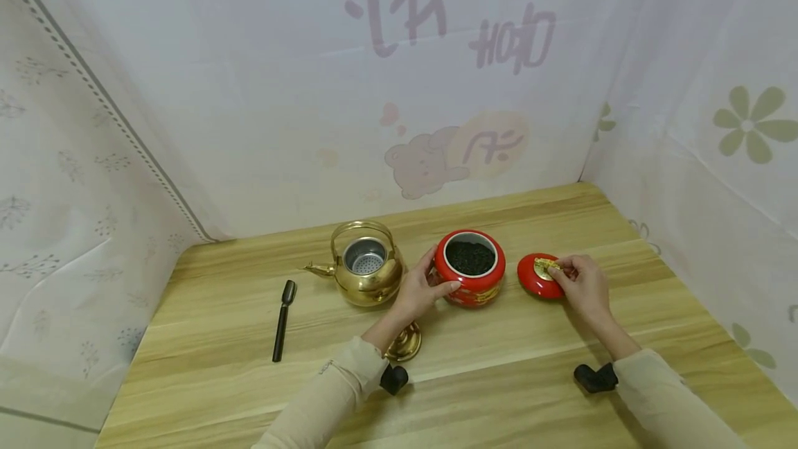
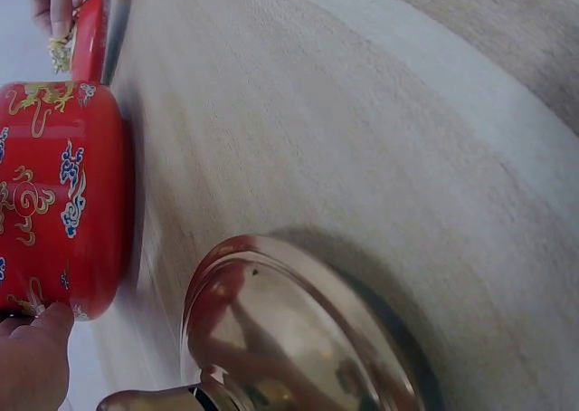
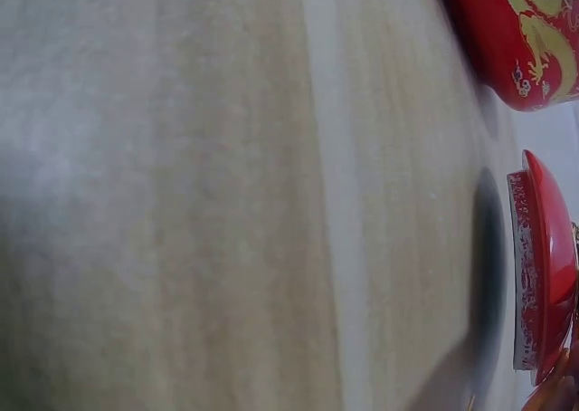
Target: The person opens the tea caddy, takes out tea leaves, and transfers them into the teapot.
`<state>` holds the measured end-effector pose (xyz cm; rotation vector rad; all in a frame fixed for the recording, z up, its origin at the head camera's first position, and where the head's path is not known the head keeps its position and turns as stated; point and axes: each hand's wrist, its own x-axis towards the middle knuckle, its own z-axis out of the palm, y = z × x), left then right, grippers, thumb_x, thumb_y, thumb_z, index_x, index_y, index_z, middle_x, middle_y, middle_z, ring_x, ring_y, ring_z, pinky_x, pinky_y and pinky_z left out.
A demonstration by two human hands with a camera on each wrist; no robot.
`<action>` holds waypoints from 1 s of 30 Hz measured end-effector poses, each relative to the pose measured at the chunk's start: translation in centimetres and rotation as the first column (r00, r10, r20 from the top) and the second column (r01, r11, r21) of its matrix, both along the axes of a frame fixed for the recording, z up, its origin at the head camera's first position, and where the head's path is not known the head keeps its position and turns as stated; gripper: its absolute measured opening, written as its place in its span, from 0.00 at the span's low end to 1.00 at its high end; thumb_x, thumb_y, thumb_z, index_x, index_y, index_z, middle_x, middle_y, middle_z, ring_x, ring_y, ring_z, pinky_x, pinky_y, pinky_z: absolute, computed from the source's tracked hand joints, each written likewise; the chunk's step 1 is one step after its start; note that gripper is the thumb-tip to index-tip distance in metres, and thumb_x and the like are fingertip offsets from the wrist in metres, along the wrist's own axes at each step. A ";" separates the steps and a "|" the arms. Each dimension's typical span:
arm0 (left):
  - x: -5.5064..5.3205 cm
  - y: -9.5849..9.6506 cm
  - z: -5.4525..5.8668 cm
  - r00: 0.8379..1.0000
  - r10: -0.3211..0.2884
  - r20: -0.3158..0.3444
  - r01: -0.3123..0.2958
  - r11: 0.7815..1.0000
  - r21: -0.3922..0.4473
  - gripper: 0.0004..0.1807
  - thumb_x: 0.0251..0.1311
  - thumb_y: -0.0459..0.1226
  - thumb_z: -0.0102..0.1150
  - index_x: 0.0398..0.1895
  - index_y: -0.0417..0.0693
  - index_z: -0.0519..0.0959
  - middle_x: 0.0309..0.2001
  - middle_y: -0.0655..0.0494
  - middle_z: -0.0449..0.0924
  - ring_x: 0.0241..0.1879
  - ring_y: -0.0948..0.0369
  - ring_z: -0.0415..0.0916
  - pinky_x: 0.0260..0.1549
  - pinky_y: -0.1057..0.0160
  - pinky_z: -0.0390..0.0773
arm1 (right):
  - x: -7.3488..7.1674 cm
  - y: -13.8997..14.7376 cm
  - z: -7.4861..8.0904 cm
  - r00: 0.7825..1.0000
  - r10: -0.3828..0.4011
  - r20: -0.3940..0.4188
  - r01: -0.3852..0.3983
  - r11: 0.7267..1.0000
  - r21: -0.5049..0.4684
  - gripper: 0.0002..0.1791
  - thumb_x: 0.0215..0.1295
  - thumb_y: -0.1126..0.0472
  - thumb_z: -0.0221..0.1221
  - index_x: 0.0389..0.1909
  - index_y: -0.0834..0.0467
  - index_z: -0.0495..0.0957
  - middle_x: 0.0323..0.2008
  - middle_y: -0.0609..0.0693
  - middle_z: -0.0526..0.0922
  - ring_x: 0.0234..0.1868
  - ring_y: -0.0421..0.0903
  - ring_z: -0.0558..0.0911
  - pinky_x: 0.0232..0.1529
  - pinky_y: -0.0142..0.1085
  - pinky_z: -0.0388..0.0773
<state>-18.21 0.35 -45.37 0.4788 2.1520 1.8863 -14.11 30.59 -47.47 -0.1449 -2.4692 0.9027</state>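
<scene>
A red tea jar with gold dragon decoration stands uncovered, dark tea leaves inside it. My left hand holds the jar's left side, thumb at the front. To the right of the jar, my right hand pinches the gold knob of the red jar lid. In the right wrist view the lid hangs slightly above the table, its shadow apart from it. The jar's decorated wall fills the left side of the left wrist view.
A brass teapot with a strainer inside stands left of the jar. Its brass lid lies partly under my left forearm. A dark tea scoop lies farther left. Patterned cloth walls enclose the wooden table.
</scene>
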 end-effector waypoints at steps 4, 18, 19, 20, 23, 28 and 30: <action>0.4 -0.1 1.1 1.000 -0.006 0.006 0.006 1.000 0.006 0.45 0.55 0.29 0.64 0.71 0.34 0.50 0.69 0.37 0.56 0.67 0.47 0.58 0.63 0.49 0.63 | 0.2 0.1 -0.3 1.000 0.001 -0.002 -0.001 1.000 0.004 0.06 0.51 0.68 0.68 0.27 0.66 0.81 0.24 0.55 0.76 0.24 0.37 0.66 0.23 0.26 0.62; -0.1 0.0 0.3 1.000 -0.003 -0.008 0.003 1.000 -0.009 0.45 0.54 0.32 0.65 0.72 0.38 0.51 0.69 0.40 0.59 0.65 0.48 0.62 0.61 0.52 0.67 | 0.9 0.0 -0.7 1.000 -0.015 0.011 0.016 0.999 -0.035 0.06 0.49 0.70 0.68 0.27 0.66 0.81 0.25 0.56 0.77 0.24 0.31 0.66 0.23 0.22 0.63; -0.1 0.0 0.2 1.000 -0.001 -0.011 0.001 1.000 -0.011 0.45 0.54 0.32 0.66 0.72 0.38 0.51 0.69 0.41 0.59 0.65 0.49 0.62 0.61 0.53 0.67 | 1.0 0.0 -0.7 1.000 -0.013 0.013 0.014 0.999 -0.037 0.06 0.49 0.70 0.68 0.27 0.66 0.81 0.25 0.56 0.77 0.24 0.31 0.66 0.23 0.22 0.63; -0.2 0.0 0.2 1.000 0.000 -0.013 0.000 1.000 -0.011 0.45 0.54 0.32 0.66 0.72 0.39 0.51 0.69 0.41 0.59 0.65 0.49 0.62 0.61 0.53 0.67 | 1.0 0.1 -0.7 1.000 -0.010 0.013 0.011 0.999 -0.039 0.06 0.49 0.70 0.68 0.27 0.67 0.81 0.25 0.56 0.77 0.24 0.30 0.66 0.23 0.21 0.63; -0.1 0.0 0.2 1.000 0.001 -0.016 -0.001 1.000 -0.011 0.45 0.54 0.32 0.66 0.72 0.38 0.52 0.68 0.41 0.60 0.65 0.50 0.63 0.61 0.54 0.67 | 1.1 0.1 -0.6 1.000 -0.002 0.020 0.003 0.999 -0.049 0.06 0.48 0.71 0.68 0.26 0.67 0.81 0.24 0.56 0.77 0.23 0.29 0.66 0.22 0.21 0.64; -0.1 0.0 0.2 1.000 0.001 -0.002 -0.001 1.000 -0.012 0.45 0.54 0.31 0.66 0.72 0.37 0.51 0.68 0.41 0.60 0.66 0.50 0.62 0.62 0.54 0.66 | 1.3 0.2 -0.3 0.998 0.029 0.056 -0.025 0.997 -0.070 0.07 0.50 0.69 0.68 0.28 0.69 0.80 0.24 0.57 0.78 0.23 0.29 0.66 0.22 0.21 0.65; -0.1 0.0 0.2 1.000 -0.001 0.004 0.001 1.000 -0.013 0.45 0.54 0.32 0.66 0.72 0.37 0.51 0.69 0.41 0.59 0.66 0.49 0.61 0.62 0.53 0.66 | 1.4 0.3 -0.1 0.997 0.031 0.071 -0.026 0.997 -0.078 0.09 0.52 0.68 0.67 0.32 0.69 0.80 0.26 0.56 0.77 0.24 0.29 0.66 0.23 0.21 0.65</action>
